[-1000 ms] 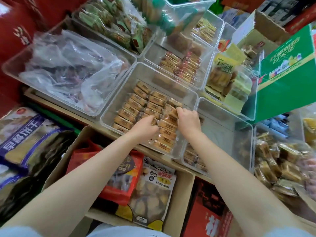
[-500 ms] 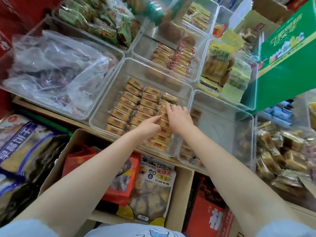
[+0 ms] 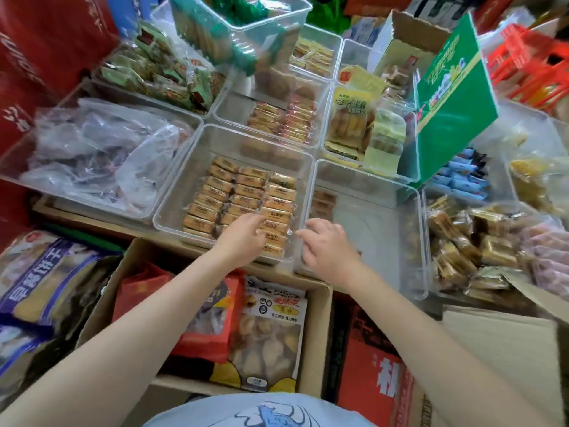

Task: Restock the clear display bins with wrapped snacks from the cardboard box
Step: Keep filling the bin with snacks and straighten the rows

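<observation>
The clear display bin point(image 3: 197, 167) in front of you holds three columns of wrapped snacks point(image 3: 246, 192), each bar lying with its long axis left to right, the columns running away from you. Its far end is bare. Below its near rim sits the open cardboard box point(image 3: 317, 334), closer to your body than the bin. Your left hand point(image 3: 243, 238) rests on the near bars of the middle and right columns, fingers relaxed and flat, gripping nothing. Your right hand point(image 3: 326, 245) hovers just beside the bin's right wall, fingers loosely curled and empty; I judge it the freer hand for reaching back to the box.
</observation>
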Demonstrator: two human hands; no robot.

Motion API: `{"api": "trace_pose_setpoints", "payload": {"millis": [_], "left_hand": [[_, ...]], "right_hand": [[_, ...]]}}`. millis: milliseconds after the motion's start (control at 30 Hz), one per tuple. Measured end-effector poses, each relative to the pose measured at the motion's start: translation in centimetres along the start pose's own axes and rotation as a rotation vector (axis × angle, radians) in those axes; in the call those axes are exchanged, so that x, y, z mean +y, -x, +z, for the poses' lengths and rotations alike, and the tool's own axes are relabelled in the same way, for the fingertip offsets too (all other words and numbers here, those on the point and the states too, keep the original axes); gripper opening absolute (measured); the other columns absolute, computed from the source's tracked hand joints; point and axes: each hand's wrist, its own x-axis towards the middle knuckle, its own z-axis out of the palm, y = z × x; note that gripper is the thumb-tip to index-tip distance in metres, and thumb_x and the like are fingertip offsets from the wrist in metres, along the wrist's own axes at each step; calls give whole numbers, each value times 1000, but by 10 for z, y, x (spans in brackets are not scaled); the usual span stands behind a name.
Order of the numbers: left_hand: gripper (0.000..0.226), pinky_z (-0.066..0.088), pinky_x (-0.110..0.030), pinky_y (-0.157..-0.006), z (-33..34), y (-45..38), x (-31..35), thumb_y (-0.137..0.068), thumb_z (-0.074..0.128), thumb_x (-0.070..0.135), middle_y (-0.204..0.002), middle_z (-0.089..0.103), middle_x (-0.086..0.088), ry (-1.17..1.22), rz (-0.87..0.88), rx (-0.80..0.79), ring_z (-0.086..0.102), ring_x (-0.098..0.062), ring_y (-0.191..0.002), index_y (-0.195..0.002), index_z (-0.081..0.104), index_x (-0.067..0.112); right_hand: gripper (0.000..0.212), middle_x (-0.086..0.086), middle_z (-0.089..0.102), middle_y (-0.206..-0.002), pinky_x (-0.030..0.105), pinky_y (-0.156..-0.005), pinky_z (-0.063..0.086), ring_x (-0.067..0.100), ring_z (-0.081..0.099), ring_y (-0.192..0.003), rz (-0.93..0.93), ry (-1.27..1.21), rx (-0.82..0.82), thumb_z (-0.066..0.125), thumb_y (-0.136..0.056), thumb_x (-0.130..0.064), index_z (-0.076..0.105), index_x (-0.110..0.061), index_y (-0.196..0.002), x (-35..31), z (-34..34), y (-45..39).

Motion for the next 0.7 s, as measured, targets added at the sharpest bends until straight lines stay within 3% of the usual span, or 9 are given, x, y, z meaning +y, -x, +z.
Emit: {"api": "trace_pose_setpoints", "payload": {"millis": [67,167,267,400,467,567,633,700], "left_hand": [[43,38,-38,-113,12,28,22,-99,53,15,-146,50,-4,7,58,40,46,-19,-135,-142,53,14],[31,47,-34,-100,49,67,69,-98,54,15,-126,59,3,89,138,12,57,-14,-115,-128,64,18],[27,49,-30,-93,102,98,121,-98,56,18,-118,65,7,129,232,-120,61,-9,-107,-122,68,23],[27,50,-33,-99,181,135,196,-98,60,25,-123,63,8,197,324,-289,60,-5,-110,-125,65,28],[43,49,-36,-103,218,150,228,-94,66,36,-135,54,9,263,352,-337,55,-6,-120,-136,54,33],[80,44,-40,-111,265,166,264,-86,71,54,-157,30,13,380,331,-432,35,-5,-141,-152,28,44],[91,39,-45,-116,289,170,276,-85,75,51,-162,21,19,443,303,-426,26,-4,-146,-155,19,46],[90,41,-49,-114,305,169,278,-83,76,42,-162,25,19,509,270,-364,30,-8,-147,-154,21,52]], "right_hand": [[30,5,66,-116,40,-95,47,22,59,-110,22,-196,102,48,-99,-19,70,-13,-118,10,-13,45],[24,-3,73,-99,26,-78,53,10,65,-87,77,-275,267,52,-97,-17,73,-15,-108,35,-45,120],[23,-8,69,-82,18,-62,46,-4,49,-62,167,-255,469,54,-93,-16,75,-13,-103,70,-80,195],[20,-9,64,-73,11,-56,38,-2,51,-59,349,-228,561,54,-97,-10,74,-11,-103,128,-106,291],[20,-7,65,-76,14,-59,41,-1,55,-62,466,-231,532,54,-98,-11,73,-12,-104,159,-103,330],[23,0,72,-96,34,-74,52,16,63,-85,611,-242,381,49,-100,-20,71,-18,-108,206,-80,371],[25,2,72,-102,38,-77,53,22,64,-93,630,-237,242,46,-100,-23,69,-18,-110,232,-59,387],[23,5,70,-101,39,-74,54,27,63,-91,625,-195,89,46,-100,-25,66,-16,-106,254,-34,390]]}}
